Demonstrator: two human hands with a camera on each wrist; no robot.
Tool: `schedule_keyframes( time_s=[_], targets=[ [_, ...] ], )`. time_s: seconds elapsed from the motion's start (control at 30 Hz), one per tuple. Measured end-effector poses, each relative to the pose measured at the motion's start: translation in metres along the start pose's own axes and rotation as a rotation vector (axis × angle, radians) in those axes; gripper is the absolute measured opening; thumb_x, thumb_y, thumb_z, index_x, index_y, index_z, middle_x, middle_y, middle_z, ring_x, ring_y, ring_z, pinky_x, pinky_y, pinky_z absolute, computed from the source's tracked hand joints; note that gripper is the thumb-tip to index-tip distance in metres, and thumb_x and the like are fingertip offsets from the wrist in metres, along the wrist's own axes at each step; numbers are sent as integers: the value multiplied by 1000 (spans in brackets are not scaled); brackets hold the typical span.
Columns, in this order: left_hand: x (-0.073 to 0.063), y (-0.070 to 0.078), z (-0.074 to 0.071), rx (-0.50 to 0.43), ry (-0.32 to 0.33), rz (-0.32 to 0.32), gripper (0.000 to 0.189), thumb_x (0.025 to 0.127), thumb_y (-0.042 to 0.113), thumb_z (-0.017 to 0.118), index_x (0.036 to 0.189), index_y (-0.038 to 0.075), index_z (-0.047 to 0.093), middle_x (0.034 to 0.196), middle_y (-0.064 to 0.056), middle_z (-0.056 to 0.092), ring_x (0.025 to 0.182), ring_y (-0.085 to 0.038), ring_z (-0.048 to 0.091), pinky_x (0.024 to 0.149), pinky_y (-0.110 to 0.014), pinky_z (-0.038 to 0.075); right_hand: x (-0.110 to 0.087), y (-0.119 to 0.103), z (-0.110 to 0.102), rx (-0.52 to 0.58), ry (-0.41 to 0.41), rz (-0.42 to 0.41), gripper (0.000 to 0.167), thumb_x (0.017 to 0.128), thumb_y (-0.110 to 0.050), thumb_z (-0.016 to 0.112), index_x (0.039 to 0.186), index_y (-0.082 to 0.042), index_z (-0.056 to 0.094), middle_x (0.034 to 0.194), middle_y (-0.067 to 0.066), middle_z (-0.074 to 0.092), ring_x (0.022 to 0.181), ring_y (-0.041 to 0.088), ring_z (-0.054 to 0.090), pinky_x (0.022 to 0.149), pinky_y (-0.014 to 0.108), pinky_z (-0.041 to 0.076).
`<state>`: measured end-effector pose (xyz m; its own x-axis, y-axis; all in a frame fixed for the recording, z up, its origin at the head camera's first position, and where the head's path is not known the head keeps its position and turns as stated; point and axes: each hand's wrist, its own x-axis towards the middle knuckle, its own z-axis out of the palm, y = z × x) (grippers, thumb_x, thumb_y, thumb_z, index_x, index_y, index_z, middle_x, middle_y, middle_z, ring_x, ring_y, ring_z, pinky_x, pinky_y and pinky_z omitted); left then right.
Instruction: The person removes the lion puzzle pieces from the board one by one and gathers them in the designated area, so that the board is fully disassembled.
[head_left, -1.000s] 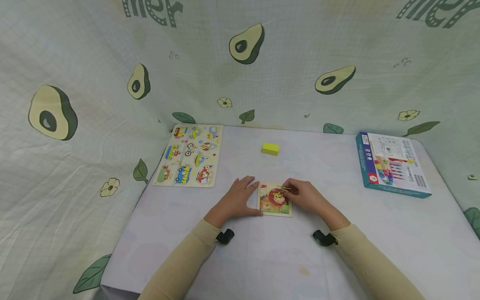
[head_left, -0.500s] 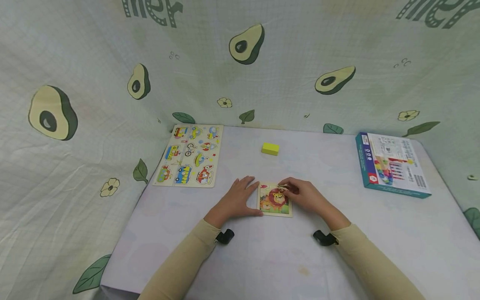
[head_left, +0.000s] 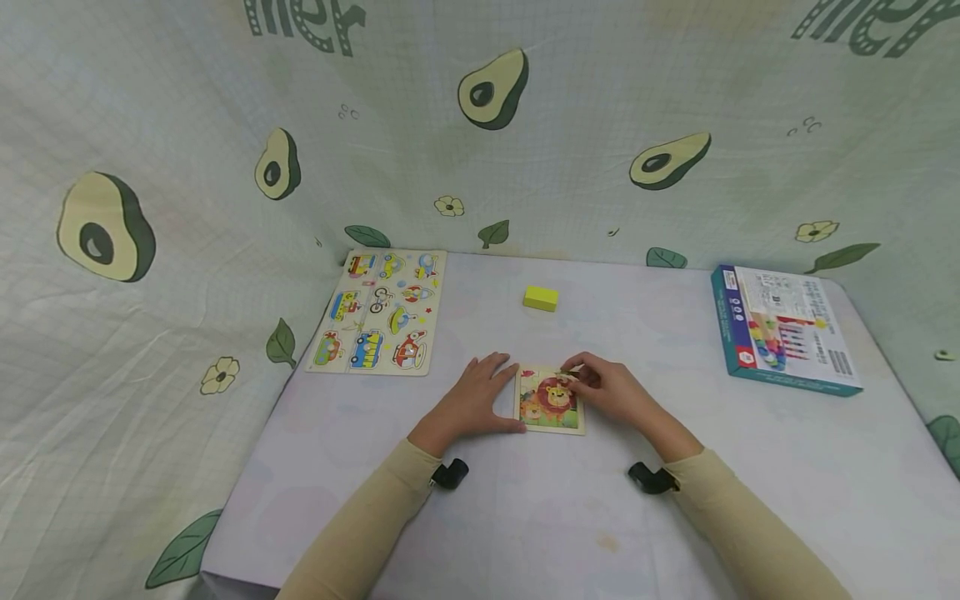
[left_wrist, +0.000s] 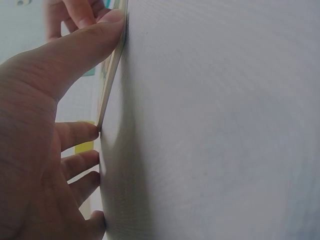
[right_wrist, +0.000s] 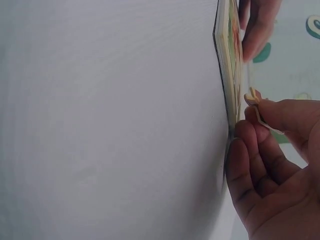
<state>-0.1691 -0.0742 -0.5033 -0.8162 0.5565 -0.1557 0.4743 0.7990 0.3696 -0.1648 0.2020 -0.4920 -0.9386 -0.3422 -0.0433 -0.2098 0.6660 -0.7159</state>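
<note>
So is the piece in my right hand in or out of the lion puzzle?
Out: the right wrist view shows the right hand pinching the piece clear of the lion puzzle.

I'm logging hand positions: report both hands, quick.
Left hand: open, thumb touching the lion puzzle's edge.
Right hand: pinching a small puzzle piece.

Right hand (right_wrist: pixel 280 190) pinches a thin, notched piece (right_wrist: pixel 251 98) beside a picture board (right_wrist: pixel 226 60)
Thumb and forefinger hold it; the other fingers bend near the board's lower end. Part of the left hand (right_wrist: pixel 258 30) shows at upper right, and a pale tabletop (right_wrist: pixel 115 120) fills the left.
</note>
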Motion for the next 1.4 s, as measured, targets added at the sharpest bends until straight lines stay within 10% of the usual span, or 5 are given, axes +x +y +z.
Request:
schedule_keyframes(
  time_s=[1.4],
  targets=[
    [1, 0, 1, 13, 9, 0, 105, 78, 67, 77, 159, 15, 36, 165, -7, 27, 154, -22, 20, 128, -43, 7, -18, 28, -29, -60, 74, 150, 24, 96, -14, 71, 119, -7, 67, 97, 6, 64, 84, 19, 57, 70, 31, 49]
  ],
)
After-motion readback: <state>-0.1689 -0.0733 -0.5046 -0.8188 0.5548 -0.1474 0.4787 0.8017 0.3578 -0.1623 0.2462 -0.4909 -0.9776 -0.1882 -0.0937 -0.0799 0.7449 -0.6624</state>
